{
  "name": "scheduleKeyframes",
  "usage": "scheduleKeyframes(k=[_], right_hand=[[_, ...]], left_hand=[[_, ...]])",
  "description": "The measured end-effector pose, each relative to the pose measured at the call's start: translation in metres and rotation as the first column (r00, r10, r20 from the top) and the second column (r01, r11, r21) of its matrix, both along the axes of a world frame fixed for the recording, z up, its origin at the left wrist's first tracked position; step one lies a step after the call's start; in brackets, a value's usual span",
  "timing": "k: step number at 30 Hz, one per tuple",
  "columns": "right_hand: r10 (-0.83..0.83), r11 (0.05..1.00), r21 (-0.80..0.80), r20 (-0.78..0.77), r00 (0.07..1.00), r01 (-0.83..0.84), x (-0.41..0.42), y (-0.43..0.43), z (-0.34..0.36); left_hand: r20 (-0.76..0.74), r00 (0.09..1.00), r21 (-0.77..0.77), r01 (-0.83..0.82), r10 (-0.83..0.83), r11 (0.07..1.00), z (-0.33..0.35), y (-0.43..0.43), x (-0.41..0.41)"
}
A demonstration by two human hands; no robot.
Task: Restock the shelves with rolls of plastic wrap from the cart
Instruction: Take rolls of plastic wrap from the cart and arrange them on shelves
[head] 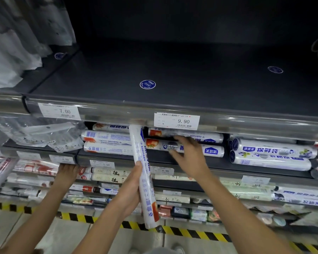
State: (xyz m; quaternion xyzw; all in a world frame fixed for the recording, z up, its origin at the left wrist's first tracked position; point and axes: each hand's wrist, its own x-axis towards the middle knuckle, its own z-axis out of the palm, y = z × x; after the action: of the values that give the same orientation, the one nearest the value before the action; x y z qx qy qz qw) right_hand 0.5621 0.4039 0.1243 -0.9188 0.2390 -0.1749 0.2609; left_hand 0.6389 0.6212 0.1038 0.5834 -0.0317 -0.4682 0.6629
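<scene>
Left fingers (138, 167) wrap roll (146, 180); right fingers (183, 140) splayed.

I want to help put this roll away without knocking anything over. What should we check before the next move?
1. Roll gripped well by the left hand: ok, fingers curl round it.
2. Roll turned to lie like the stacked rolls: not ok, it stands nearly upright across them.
3. Right hand out of the way: not ok, its spread fingers rest on the stacked rolls.
4. Room above the stack: cannot tell, the price rail hides it.
5. Other arm at the lower shelf: ok, apart from the roll.
</scene>
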Motion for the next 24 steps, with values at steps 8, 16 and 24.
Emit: scheduleKeyframes(k=[8, 16, 24], right_hand=[[0.171, 0.771, 0.624, -0.01, 0.985, -0.128, -0.02, 0.059, 0.01], [0.12, 0.881, 0.462, -0.011, 0.993, -0.102, -0.025, 0.043, 0.021], [0.016, 0.999, -0.034, -0.293, 0.956, -0.027, -0.012, -0.01, 0.036]], left_hand=[[-0.048, 0.998, -0.187, 0.028, -0.038, 0.982, 0.014, -0.025, -0.013], [0.081, 0.99, -0.181, 0.131, -0.118, 0.975, 0.015, -0.034, -0.007], [0.89, 0.061, 0.454, -0.011, -0.452, 0.891, -0.029, -0.039, 0.039]])
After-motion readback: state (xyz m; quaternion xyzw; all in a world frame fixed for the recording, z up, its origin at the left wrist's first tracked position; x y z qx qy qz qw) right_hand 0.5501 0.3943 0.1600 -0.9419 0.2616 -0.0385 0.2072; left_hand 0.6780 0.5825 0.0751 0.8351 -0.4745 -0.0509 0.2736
